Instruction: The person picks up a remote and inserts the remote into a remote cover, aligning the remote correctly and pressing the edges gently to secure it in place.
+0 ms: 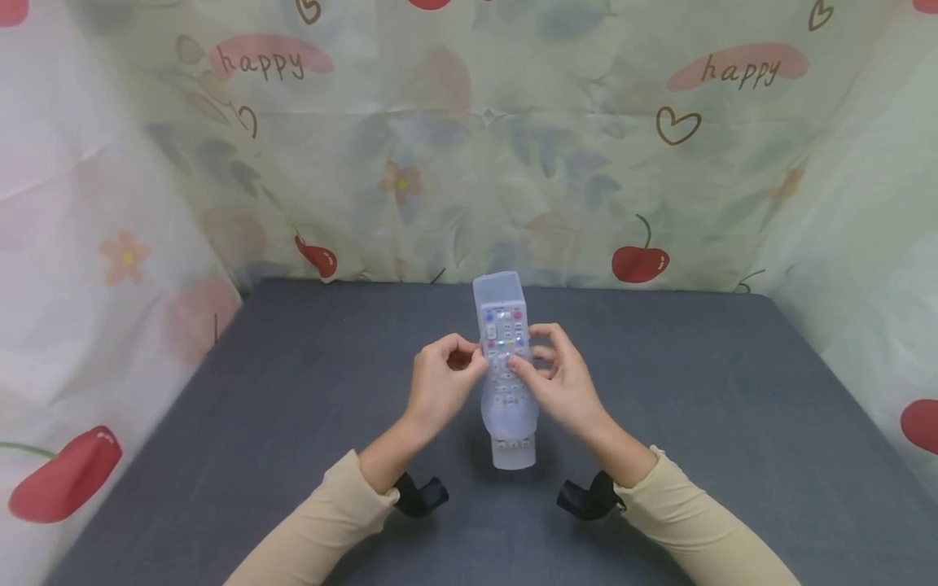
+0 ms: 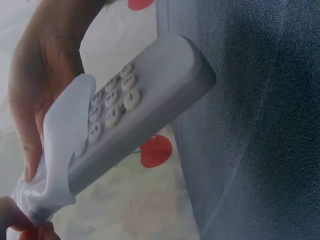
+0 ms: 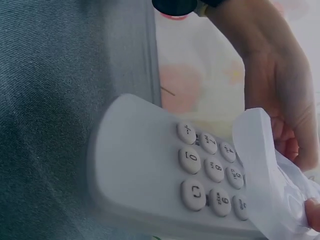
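A pale grey remote control (image 1: 514,455) stands tilted in mid-air above the table, partly inside a translucent silicone cover (image 1: 510,422). Its lower end, with number keys, sticks out of the cover; at the far end the cover (image 1: 500,289) extends past the remote. My left hand (image 1: 440,381) pinches the cover's left edge between thumb and fingers. From the right side my right hand (image 1: 566,384) grips the covered remote, thumb on the front and fingers along its edge. In the right wrist view, the cover's flared mouth (image 3: 255,150) loops around the keypad of the remote (image 3: 145,155).
A dark grey table (image 1: 330,350) lies beneath both hands. Printed fabric (image 1: 484,187) with cherries and hearts hangs behind and at both sides. Black straps (image 1: 422,495) are worn on both wrists, below the beige sleeves.
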### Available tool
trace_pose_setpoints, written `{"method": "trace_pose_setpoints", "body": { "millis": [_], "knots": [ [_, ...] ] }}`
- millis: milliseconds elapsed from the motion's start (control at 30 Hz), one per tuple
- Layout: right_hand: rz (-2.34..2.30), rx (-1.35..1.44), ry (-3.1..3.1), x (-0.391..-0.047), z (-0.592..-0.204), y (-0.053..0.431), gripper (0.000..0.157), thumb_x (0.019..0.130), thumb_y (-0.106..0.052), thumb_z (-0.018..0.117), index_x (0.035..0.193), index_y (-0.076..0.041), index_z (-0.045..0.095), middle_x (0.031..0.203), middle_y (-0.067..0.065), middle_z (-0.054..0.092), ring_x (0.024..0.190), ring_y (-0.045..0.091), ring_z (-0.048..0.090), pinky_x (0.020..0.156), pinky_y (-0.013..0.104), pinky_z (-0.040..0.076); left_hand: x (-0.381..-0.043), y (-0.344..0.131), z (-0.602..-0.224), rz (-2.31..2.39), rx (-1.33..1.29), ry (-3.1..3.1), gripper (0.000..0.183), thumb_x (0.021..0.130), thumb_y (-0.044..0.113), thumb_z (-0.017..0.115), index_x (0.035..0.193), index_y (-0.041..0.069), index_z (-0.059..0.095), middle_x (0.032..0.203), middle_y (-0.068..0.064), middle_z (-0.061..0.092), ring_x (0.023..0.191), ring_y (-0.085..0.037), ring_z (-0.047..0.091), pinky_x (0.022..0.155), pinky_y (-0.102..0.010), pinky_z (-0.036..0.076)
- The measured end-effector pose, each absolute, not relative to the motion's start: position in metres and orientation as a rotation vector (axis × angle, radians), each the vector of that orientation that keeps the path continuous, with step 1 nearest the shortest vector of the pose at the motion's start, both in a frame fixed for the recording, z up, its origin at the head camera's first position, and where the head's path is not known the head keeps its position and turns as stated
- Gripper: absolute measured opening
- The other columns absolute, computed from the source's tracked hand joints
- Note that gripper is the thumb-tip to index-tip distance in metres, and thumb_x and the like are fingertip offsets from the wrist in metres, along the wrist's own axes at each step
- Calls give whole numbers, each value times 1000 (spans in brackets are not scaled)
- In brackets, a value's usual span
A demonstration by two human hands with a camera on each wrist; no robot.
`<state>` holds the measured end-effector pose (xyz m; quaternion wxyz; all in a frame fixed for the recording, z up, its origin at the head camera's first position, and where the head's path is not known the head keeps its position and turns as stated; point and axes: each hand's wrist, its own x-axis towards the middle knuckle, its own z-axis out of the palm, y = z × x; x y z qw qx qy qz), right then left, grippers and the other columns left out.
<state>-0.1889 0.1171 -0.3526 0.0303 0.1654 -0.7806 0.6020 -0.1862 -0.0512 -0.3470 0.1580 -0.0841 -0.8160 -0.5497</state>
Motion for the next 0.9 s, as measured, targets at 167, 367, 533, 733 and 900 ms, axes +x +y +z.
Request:
{"method": "trace_pose_setpoints", "body": {
  "millis": [167, 367, 533, 733, 900],
  "knots": [
    [1855, 516, -2418, -192, -348, 117, 39, 90, -5, 59, 123, -2, 38, 111, 29, 62, 86, 36, 69, 74, 44, 56, -189, -50, -344, -1623, -285, -2307, 10, 85, 7, 58, 83, 0, 66, 90, -14, 69, 80, -22, 67, 72, -31, 55],
    [1880, 488, -2469, -194, -344, 121, 42, 90, -7, 59, 125, -1, 37, 112, 30, 62, 88, 35, 69, 75, 42, 56, -188, -51, -338, -1764, -289, -2328, 18, 88, 8, 57, 103, -2, 61, 95, -18, 68, 82, -24, 68, 68, -28, 54],
    [1895, 511, -2477, -193, -344, 122, 42, 90, -7, 60, 125, 0, 38, 110, 30, 63, 86, 34, 69, 74, 40, 56, -187, -51, -335, -1854, -271, -2353, 39, 90, 19, 60, 125, 3, 54, 91, -16, 70, 77, -21, 68, 69, -28, 52],
    [1877, 555, -2556, -191, -346, 122, 43, 91, -10, 60, 126, -2, 37, 109, 28, 63, 85, 31, 70, 74, 40, 55, -189, -50, -337, -1799, -253, -2428, 33, 87, 25, 66, 110, 1, 65, 84, -14, 68, 70, -12, 63, 63, -24, 50],
    [1858, 562, -2638, -191, -347, 122, 47, 91, -14, 60, 130, -5, 35, 112, 26, 63, 93, 32, 68, 78, 42, 54, -190, -50, -338, -1777, -256, -2413, 26, 88, 20, 65, 104, -1, 66, 82, -16, 65, 68, -12, 59, 60, -23, 47]
  ]
}}
